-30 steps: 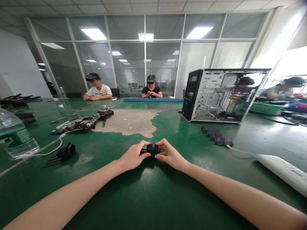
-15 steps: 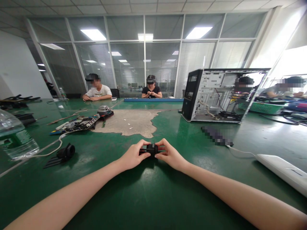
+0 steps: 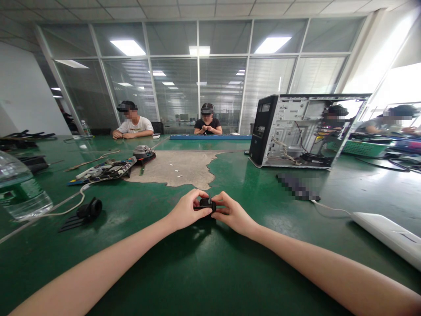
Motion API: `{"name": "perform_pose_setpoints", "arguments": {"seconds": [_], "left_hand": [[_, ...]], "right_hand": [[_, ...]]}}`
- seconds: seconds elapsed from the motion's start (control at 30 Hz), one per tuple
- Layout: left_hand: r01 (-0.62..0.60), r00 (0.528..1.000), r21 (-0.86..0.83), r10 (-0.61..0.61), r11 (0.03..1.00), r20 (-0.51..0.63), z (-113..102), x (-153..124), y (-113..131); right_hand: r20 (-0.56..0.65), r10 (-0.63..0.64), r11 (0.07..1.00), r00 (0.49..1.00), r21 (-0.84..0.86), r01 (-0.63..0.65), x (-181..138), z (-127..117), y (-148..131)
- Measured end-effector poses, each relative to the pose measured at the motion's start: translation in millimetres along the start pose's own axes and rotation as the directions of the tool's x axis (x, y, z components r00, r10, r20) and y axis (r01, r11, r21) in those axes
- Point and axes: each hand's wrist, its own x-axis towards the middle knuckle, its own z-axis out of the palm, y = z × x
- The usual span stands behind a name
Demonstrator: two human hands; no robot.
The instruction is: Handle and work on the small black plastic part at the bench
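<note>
Between my two hands, just over the green tabletop (image 3: 210, 272), is a small black plastic part (image 3: 206, 202); its exact kind I cannot make out. My left hand (image 3: 187, 211) grips it from the left, fingers on the far side and thumb along the near side. From the right, my right hand (image 3: 232, 213) pinches its end between thumb and fingers. Fingers hide both ends of the part. Left of my hands lies another black part (image 3: 88, 210), with a round collar and several long prongs.
An opened computer case (image 3: 305, 131) stands at the back right. Nearer are a blurred dark device (image 3: 297, 186) and a white power bank (image 3: 388, 235) joined by a cable. Circuit boards (image 3: 103, 171) and a water bottle (image 3: 23, 188) occupy the left. Several people sit around the table.
The black part has turned in my hands. My left thumb has slid right along its near side, and the left fingers have shifted slightly. My right hand has barely moved.
</note>
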Motion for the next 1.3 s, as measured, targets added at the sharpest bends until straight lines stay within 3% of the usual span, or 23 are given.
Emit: {"name": "perform_pose_setpoints", "arguments": {"seconds": [0.17,0.33,0.4,0.53,0.6,0.73,0.9,1.1,1.3], "left_hand": [[-0.214,0.977,0.149,0.212,0.965,0.029,-4.3,-6.7,9.1],[-0.318,0.948,0.295,0.307,0.901,0.085,-3.1,-14.8,14.5],[-0.365,0.931,0.359,0.327,0.859,0.165,-2.1,-18.4,17.0],[-0.423,0.906,0.412,0.361,0.807,0.223,1.1,-25.2,18.3],[-0.388,0.922,0.375,0.347,0.842,0.174,3.8,-27.3,15.6],[-0.139,0.988,0.235,0.150,0.962,-0.029,12.0,-26.4,8.3],[-0.030,0.998,0.224,0.041,0.974,-0.046,21.5,-19.0,7.3],[-0.059,0.997,0.253,0.068,0.966,-0.027,18.7,-14.3,6.1],[-0.088,0.996,0.168,0.088,0.982,0.007,11.2,-13.0,5.8]], "right_hand": [[-0.007,0.013,0.999,1.000,0.041,-0.013,-0.6,1.0,0.0],[-0.061,0.063,0.981,0.996,0.186,-0.051,-1.8,0.1,-1.8],[-0.063,0.112,0.964,0.992,0.248,-0.093,-2.9,0.5,-3.2],[-0.062,0.126,0.968,0.990,0.227,-0.109,-5.1,2.3,-5.2],[-0.061,0.102,0.979,0.993,0.185,-0.089,-5.7,3.9,-5.4],[-0.094,0.051,0.995,0.994,0.089,-0.043,-7.2,9.1,-4.3],[-0.103,0.027,0.999,0.994,0.020,-0.025,-9.5,12.8,-2.5],[-0.072,-0.023,0.998,0.997,0.064,0.028,-9.1,10.1,-3.7],[-0.064,0.154,0.975,0.986,0.168,-0.142,-6.7,8.8,-10.4]]}}
